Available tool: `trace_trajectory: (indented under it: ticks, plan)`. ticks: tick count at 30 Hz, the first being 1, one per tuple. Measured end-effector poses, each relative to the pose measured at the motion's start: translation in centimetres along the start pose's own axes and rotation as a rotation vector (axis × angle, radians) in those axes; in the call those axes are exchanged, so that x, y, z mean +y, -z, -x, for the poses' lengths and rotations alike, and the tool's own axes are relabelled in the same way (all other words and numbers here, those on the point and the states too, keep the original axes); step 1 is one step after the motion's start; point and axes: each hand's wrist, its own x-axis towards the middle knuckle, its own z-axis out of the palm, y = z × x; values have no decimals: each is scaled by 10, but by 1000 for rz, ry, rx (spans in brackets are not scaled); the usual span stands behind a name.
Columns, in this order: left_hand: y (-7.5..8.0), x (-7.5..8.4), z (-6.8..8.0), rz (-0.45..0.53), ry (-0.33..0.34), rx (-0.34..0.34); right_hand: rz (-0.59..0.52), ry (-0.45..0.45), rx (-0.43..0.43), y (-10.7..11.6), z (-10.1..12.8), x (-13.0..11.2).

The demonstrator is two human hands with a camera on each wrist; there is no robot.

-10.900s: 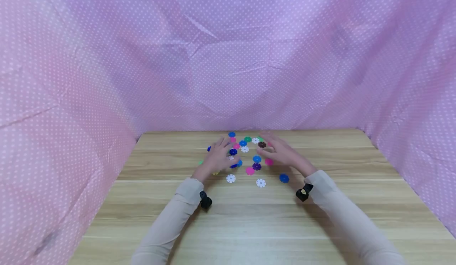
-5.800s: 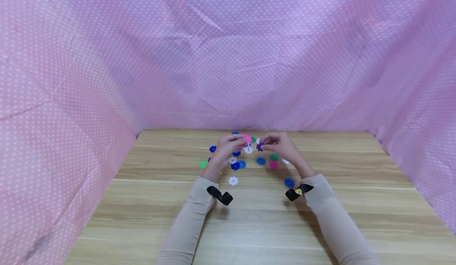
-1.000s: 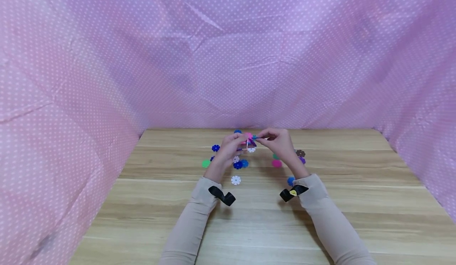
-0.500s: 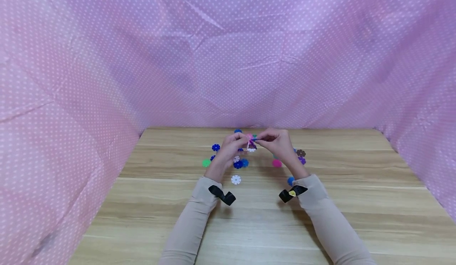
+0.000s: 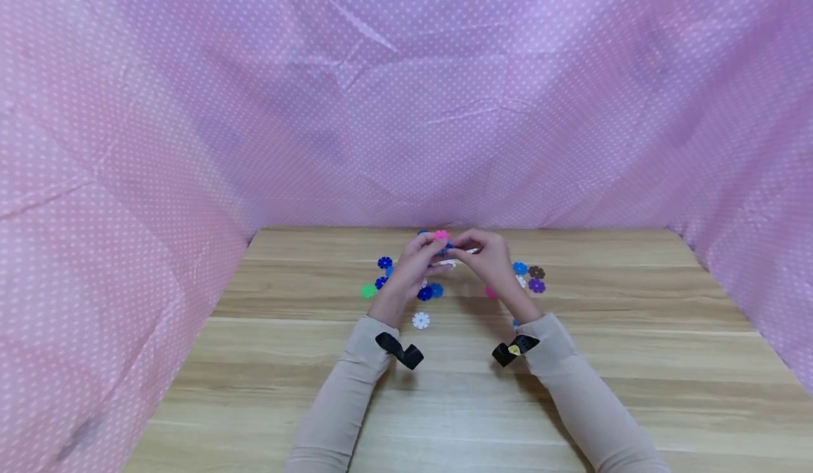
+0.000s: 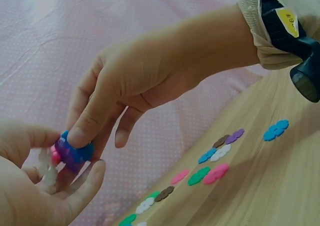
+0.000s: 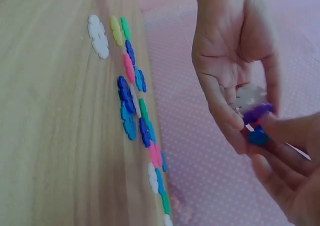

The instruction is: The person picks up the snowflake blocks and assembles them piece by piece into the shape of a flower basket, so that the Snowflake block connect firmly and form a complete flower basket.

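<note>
Above the far part of the table, both hands hold a small cluster of joined flower-shaped plastic discs. My left hand (image 5: 409, 265) grips the cluster by its white disc (image 6: 48, 171), seen in the left wrist view. My right hand (image 5: 492, 261) pinches the cluster's blue disc (image 6: 86, 152) between thumb and fingers. Between these sit a purple disc (image 7: 257, 114) and a bit of pink (image 6: 55, 156). In the head view a pink disc (image 5: 441, 235) shows just above the left fingertips. Fingers hide part of the cluster.
Loose flower discs lie on the wooden table (image 5: 444, 402): a light green disc (image 5: 368, 290) at left, a white disc (image 5: 420, 320) nearer, a brown disc (image 5: 536, 272) and a purple one (image 5: 536, 286) at right. A pink dotted curtain (image 5: 406, 141) surrounds the table.
At first both hands were spread open over the scattered discs; later each held discs. In the last second the cluster turned between the fingers, and the right hand shifted slightly left.
</note>
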Motion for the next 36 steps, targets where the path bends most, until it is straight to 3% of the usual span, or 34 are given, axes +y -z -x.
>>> trace_trajectory:
  ticks: [5, 13, 20, 24, 30, 36]
  plan:
    - [1, 2, 1, 0, -19, 63, 25, 7, -206, 12, 0, -6]
    - [5, 6, 3, 6, -10, 137, 112, -11, -447, 54, 3, 7]
    - [9, 8, 6, 29, -3, 145, 229, 45, -727, 90, 18, 24]
    - [12, 8, 7, 23, -8, 150, 265, 25, -839, 106, 31, 33]
    - [14, 8, 9, -5, -17, 148, 209, -71, -922, 118, 49, 45]
    - [12, 6, 12, -13, -3, 141, 243, -46, -884, 118, 58, 55]
